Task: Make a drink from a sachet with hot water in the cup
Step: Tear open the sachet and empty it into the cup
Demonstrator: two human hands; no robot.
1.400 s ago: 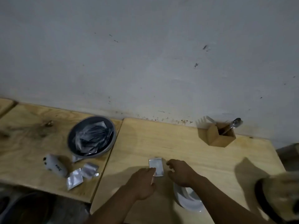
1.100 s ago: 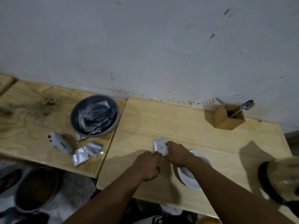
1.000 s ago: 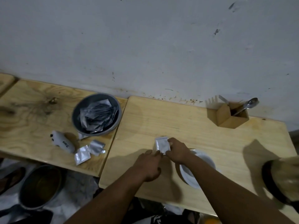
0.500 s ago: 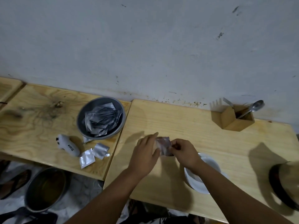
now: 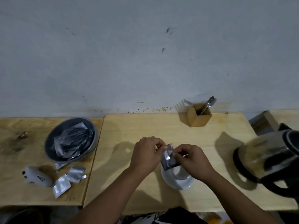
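Observation:
A small silver sachet (image 5: 168, 157) is pinched at its top between my left hand (image 5: 147, 155) and my right hand (image 5: 192, 160), held above the table. Its lower part hangs over a white cup (image 5: 177, 179) that stands on the light wooden table (image 5: 161, 126); my right hand hides part of the cup's rim. A steel kettle with a black handle (image 5: 268, 160) sits at the right edge of the table.
A grey bowl (image 5: 71, 140) full of silver sachets stands on the left table, with two loose sachets (image 5: 68, 180) and a small white device (image 5: 37, 176) in front of it. A wooden holder (image 5: 199, 114) with a spoon and fork stands by the wall.
Both hands lifted the sachet off the table and now pinch its top over the cup. The view shifted so the kettle shows more fully at the right.

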